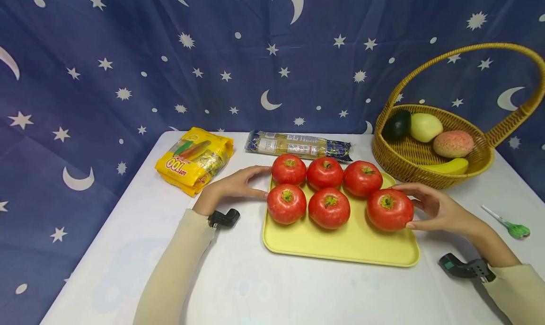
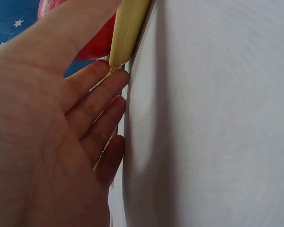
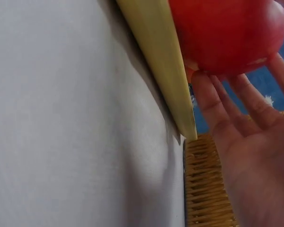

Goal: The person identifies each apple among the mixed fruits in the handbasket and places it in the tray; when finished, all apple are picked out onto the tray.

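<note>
Several red tomatoes [image 1: 329, 208] sit in two rows on a yellow tray [image 1: 340, 246], with a gap in the front row. My right hand [image 1: 444, 211] grips the front-right tomato [image 1: 389, 210], thumb at its near side and fingers behind it. In the right wrist view, fingertips touch the underside of that tomato [image 3: 227, 35]. At the tray's left edge is my left hand [image 1: 236, 184], its thumb tip right by the front-left tomato [image 1: 286, 204]. The left wrist view shows its fingers [image 2: 102, 106] extended, fingertips at the tray's rim [image 2: 128, 33].
Behind the tray lies a clear pack of long pasta [image 1: 298, 145]. A yellow bag [image 1: 193, 159] stands at the back left. A wicker basket [image 1: 385, 157] with a tall handle holds several fruits at the right. A green lollipop [image 1: 516, 230] lies at the far right.
</note>
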`<state>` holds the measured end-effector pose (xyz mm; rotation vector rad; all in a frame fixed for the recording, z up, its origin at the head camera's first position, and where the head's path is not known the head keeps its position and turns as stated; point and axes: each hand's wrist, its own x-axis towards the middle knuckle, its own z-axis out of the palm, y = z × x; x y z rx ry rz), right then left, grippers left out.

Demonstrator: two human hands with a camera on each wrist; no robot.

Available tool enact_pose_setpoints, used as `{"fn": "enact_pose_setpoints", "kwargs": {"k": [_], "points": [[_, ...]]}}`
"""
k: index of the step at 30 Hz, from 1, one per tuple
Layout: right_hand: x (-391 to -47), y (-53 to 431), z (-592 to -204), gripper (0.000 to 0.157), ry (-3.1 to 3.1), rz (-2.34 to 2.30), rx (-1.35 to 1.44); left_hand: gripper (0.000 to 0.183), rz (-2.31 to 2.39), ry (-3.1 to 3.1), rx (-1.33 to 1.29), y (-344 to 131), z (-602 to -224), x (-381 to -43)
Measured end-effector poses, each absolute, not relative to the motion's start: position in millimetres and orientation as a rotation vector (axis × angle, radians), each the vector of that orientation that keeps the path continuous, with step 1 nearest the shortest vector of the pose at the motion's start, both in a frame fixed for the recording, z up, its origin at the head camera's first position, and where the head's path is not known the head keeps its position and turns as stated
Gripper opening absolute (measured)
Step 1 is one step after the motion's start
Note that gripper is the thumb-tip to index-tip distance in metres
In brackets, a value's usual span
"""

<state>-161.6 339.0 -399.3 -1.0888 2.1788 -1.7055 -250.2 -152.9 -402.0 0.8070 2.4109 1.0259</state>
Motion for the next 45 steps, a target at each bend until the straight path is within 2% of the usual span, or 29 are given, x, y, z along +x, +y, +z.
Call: {"fn": "enact_pose_setpoints", "kwargs": {"k": [18,28,40,45], "points": [[-161,320,-404,0.080,2.166,-1.703,-1.091,0.080,1.023,2.424,0.779,-156,-401,-250],[-162,310,-402,0.077,2.188,-1.665,-1.138,0.080,1.053,2.420,0.818,-160,-404,-250],[-159,313,-408,0.076,2.153,-1.618,-1.048,0.079,1.038,2.425,0.826,-159,-403,-246],[-159,317,-405,0.069,2.126,-1.644,-1.081,0.078,1.023,2.426,0.838,-157,-403,-246]]}}
